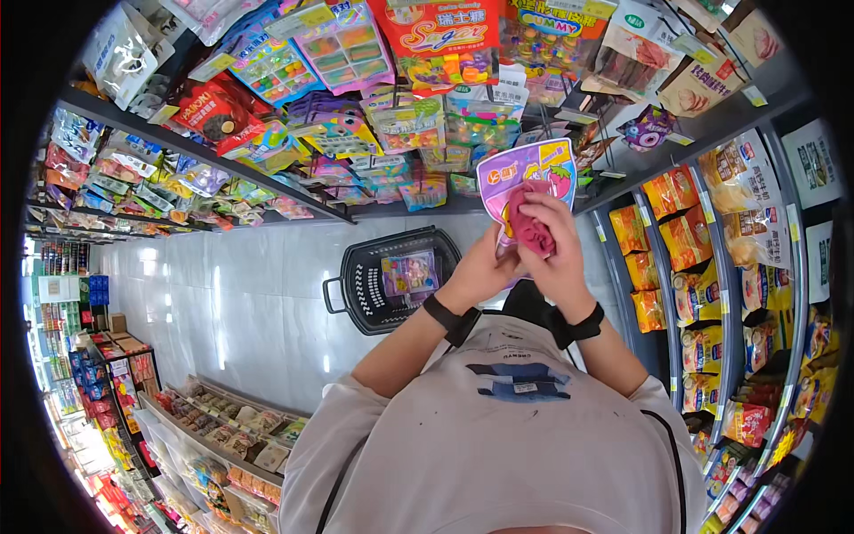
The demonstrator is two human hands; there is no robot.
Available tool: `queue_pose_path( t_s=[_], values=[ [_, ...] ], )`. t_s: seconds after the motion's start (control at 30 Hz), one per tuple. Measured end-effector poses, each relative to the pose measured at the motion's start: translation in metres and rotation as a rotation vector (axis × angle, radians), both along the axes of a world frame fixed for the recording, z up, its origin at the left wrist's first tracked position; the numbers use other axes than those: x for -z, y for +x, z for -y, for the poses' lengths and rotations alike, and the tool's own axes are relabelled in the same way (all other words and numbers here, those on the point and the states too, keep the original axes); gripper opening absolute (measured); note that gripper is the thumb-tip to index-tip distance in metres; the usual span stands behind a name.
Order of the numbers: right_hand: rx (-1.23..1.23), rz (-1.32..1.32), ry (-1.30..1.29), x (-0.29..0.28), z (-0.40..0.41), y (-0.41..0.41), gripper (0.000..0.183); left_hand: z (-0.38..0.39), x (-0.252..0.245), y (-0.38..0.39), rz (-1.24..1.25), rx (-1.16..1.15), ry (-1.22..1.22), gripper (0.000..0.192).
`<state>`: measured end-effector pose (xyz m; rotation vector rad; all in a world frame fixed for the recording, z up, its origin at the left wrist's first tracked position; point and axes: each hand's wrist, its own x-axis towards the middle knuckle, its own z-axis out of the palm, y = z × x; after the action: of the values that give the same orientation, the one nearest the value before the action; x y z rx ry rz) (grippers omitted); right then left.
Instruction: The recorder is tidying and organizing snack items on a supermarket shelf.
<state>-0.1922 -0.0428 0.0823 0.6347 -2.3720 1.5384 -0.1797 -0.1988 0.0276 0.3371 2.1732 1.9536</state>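
A purple, pink and yellow candy bag [502,175] with a printed strawberry is held up before my chest. My left hand [484,267] grips its lower edge. Across its front, my right hand [557,233] has its fingers curled over a crumpled dark-pink piece [536,230], whose material I cannot tell. Both wrists wear black bands. Below and to the left, a black plastic shopping basket [353,294] stands on the floor with a colourful candy packet [410,272] in it.
Hanging candy bags [437,40] fill the rack in front. Shelves of yellow and orange food bags [697,294] rise at the right. A low bin display [227,427] stands at the lower left, beyond the grey tiled floor [253,314].
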Motion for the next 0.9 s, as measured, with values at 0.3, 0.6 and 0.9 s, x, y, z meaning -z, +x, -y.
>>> queue_pose_path(
  t_s=[0.3, 0.6, 0.9],
  values=[
    [0.269, -0.127, 0.073, 0.009, -0.018, -0.009, 0.058, -0.005, 0.002, 0.008, 0.029, -0.013, 0.045, 0.056],
    [0.041, -0.207, 0.205, -0.002, -0.014, -0.003, 0.062, -0.003, -0.004, 0.010, -0.012, -0.068, 0.198, 0.053],
    [0.067, -0.141, 0.066, 0.003, -0.007, 0.012, 0.059, -0.008, -0.011, 0.014, -0.037, -0.062, 0.212, 0.052]
  ],
)
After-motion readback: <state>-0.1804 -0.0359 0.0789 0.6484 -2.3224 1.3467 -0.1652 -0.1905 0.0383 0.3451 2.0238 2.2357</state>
